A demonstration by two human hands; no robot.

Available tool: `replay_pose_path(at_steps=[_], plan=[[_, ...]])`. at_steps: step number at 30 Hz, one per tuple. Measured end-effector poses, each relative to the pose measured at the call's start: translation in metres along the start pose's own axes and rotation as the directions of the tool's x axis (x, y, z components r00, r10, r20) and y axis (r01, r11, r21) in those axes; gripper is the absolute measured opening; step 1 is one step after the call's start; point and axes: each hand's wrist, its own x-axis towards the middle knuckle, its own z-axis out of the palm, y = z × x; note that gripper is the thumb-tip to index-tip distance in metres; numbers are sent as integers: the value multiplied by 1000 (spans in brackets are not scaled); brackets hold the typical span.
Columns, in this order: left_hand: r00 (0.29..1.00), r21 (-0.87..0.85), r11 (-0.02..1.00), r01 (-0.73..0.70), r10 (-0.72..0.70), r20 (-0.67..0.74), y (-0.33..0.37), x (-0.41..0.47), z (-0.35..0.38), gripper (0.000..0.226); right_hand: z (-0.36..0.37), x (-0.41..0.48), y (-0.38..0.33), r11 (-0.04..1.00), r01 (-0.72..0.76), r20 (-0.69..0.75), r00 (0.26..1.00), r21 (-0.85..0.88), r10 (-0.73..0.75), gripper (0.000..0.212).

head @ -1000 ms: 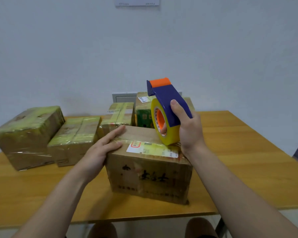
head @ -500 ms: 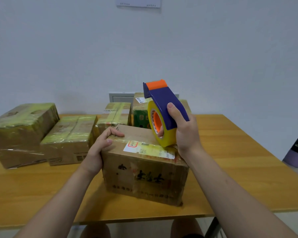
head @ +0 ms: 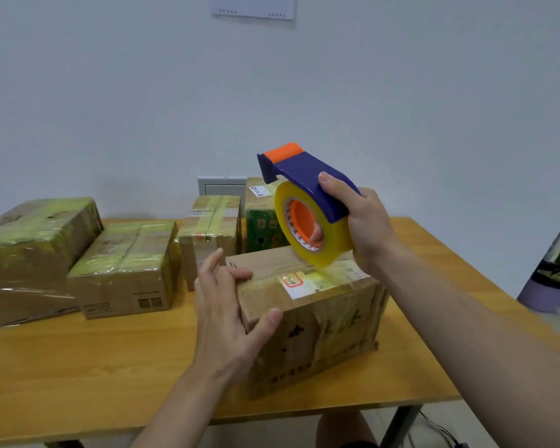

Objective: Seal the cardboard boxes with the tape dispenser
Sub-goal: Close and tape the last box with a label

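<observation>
A brown cardboard box [head: 333, 321] with a white label on top stands at the table's near middle, turned so one corner faces me. My right hand [head: 366, 224] grips a blue and orange tape dispenser [head: 304, 202] carrying a yellow tape roll, and the roll's lower edge sits at the box's top. At the box's left corner my left hand [head: 223, 312] clasps it, thumb on the front face and fingers spread over the top edge.
Several taped boxes line the back of the wooden table [head: 78, 367]: a large one [head: 29, 253] at far left, a medium one [head: 126, 270], a small one [head: 210, 227], and a green printed one [head: 261, 218]. A purple object [head: 543, 295] stands off the right side.
The box has been turned so a corner points toward me. My left hand moved from the top left edge down round the near corner. The dispenser has tilted flatter.
</observation>
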Motion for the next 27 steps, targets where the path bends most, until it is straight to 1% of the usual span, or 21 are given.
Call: replay_pose_path(at_steps=[2,5,7,9,10,13,14,16,19,22,24,25,26,27], plan=[[991,61,992,-112,107,76,3,0,4,88,-4,-2,-8,1000,-13,34,999,-15,14,28],[933,117,936,-332,308,188,8,-10,16,85,-7,-6,-13,998,-30,58,998,-52,33,34],[904,147,902,-407,374,206,12,-17,24,81,-9,-9,-13,996,-38,73,996,-79,44,35],[907,221,883,-414,380,179,17,-18,30,78,-13,-11,-13,993,-36,75,996,-113,45,36],[919,280,876,-393,362,157,22,-17,33,80,-16,-12,-13,991,-36,68,997,-129,45,37],[965,455,853,-255,255,62,45,-9,46,81,-28,-12,-17,985,-57,47,997,-163,65,43],[972,482,848,-220,232,36,52,-6,49,77,-33,-11,-19,986,-65,47,996,-156,73,42],[969,473,850,-232,246,33,59,1,52,64,-44,-11,-24,988,-72,64,995,-140,82,42],[953,329,894,-304,288,99,57,12,45,43,-65,-7,-33,984,-97,155,981,-149,120,42],[951,154,942,-297,276,143,57,21,33,28,-84,1,-40,959,-190,300,921,-211,249,40],[964,-23,976,-218,219,154,58,25,25,23,-92,8,-40,934,-234,380,865,-270,327,40],[974,-152,978,-143,166,152,58,28,20,24,-96,12,-39,924,-250,408,841,-288,355,39],[986,-297,954,-35,82,148,58,32,14,27,-99,15,-38,919,-253,437,820,-304,370,36],[991,-430,899,77,-20,136,58,37,8,33,-102,19,-38,916,-236,471,800,-324,372,33]])
